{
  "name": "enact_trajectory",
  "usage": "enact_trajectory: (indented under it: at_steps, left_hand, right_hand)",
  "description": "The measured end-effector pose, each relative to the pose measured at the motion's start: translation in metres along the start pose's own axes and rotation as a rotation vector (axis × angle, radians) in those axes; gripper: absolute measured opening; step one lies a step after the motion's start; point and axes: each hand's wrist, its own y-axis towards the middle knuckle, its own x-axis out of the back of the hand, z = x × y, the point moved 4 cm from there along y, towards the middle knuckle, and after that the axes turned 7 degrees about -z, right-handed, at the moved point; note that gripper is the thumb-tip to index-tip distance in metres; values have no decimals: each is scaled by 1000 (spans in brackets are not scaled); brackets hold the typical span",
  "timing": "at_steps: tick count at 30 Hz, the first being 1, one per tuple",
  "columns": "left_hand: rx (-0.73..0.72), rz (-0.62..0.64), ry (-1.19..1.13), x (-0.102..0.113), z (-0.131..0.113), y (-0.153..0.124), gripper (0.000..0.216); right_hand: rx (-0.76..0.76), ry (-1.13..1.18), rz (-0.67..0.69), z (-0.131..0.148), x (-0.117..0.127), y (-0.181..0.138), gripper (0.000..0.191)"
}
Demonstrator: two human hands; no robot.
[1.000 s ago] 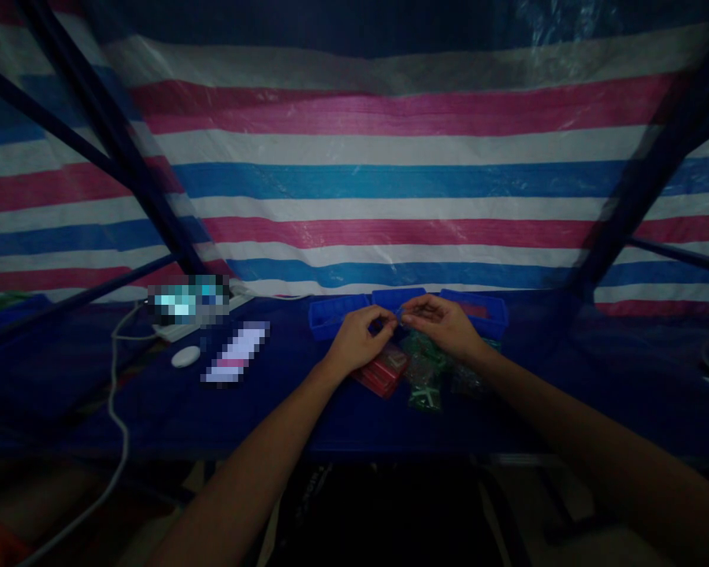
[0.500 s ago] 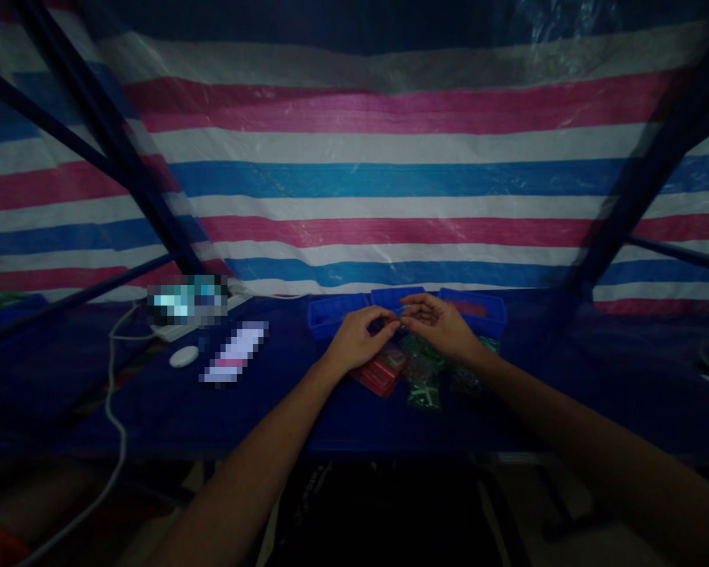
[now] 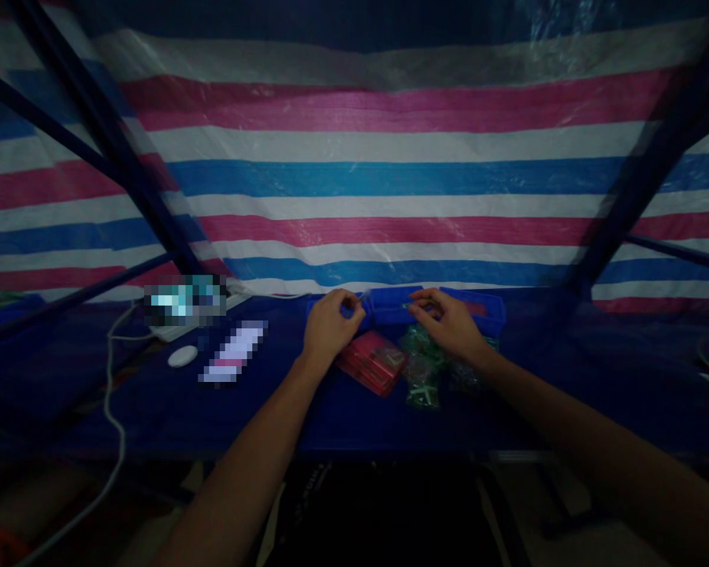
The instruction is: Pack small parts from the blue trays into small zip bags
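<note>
My left hand point(image 3: 332, 324) is closed in a pinch in front of the left blue bin point(image 3: 359, 321); a tiny pale thing shows at its fingertips, too small to name. Over the front of the middle blue bin point(image 3: 393, 298), my right hand point(image 3: 449, 321) pinches a small greenish thing I cannot make out. A gap separates the two hands. Below them lies a stack of flat red packets point(image 3: 371, 364), beside clear bags with green contents point(image 3: 423, 392). The right blue bin point(image 3: 494, 313) has something red in it and is partly hidden by my right hand.
At the left on the blue table point(image 3: 354, 429) lie a phone point(image 3: 235, 353) with a blurred-out screen and a white oval object point(image 3: 183, 357). A power strip point(image 3: 171, 331) sits behind them, and a white cable point(image 3: 118, 429) hangs over the edge. Striped sheeting point(image 3: 390, 181) rises behind.
The hands were together at the fingertips and are now apart. My left hand has moved left, uncovering more of the red packets; my right hand has shifted slightly right.
</note>
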Motion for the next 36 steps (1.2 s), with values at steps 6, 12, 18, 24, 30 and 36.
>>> enact_trajectory:
  at_steps: [6, 12, 18, 24, 30, 36]
  left_hand:
    - [-35, 33, 225, 2, 18, 0, 16]
    - [-120, 102, 39, -7, 2, -3, 23]
    - [-237, 177, -168, -10, -23, -8, 23]
    - [-271, 223, -182, -15, -31, -12, 22]
    - [-256, 232, -189, -15, -31, -12, 21]
    - [-223, 220, -231, -8, -37, -11, 22]
  right_hand:
    - [409, -407, 270, 21, -9, -11, 18]
    - [373, -402, 452, 14, -18, -19, 36]
    - [362, -316, 465, 16, -19, -19, 24]
    - [355, -235, 529, 26, -26, -26, 59]
    - [340, -219, 535, 23, -29, -26, 47]
    - [297, -206, 480, 28, -22, -22, 27]
